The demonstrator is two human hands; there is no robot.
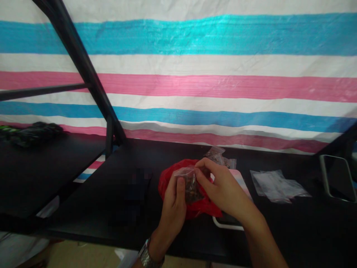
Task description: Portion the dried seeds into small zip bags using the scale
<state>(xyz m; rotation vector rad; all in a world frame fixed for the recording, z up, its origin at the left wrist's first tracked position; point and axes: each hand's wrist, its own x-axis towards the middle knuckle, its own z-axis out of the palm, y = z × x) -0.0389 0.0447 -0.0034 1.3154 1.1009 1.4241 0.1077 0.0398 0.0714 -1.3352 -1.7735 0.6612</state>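
A small clear zip bag with brownish bits inside is held up over a red plastic bag on the black table. My left hand grips the zip bag's left side, thumb across its front. At the bag's upper right edge, my right hand pinches the top with thumb and forefinger. The red bag lies spread beneath and around both hands; what it holds is hidden. Partly covered by the red bag and my right forearm is a flat white-rimmed thing with a pale, shiny surface.
Several filled zip bags lie behind my right hand. Flat clear bags are piled to the right, with a phone farther right. A black metal frame slants up at left, near a dark bundle. Striped sheeting hangs behind.
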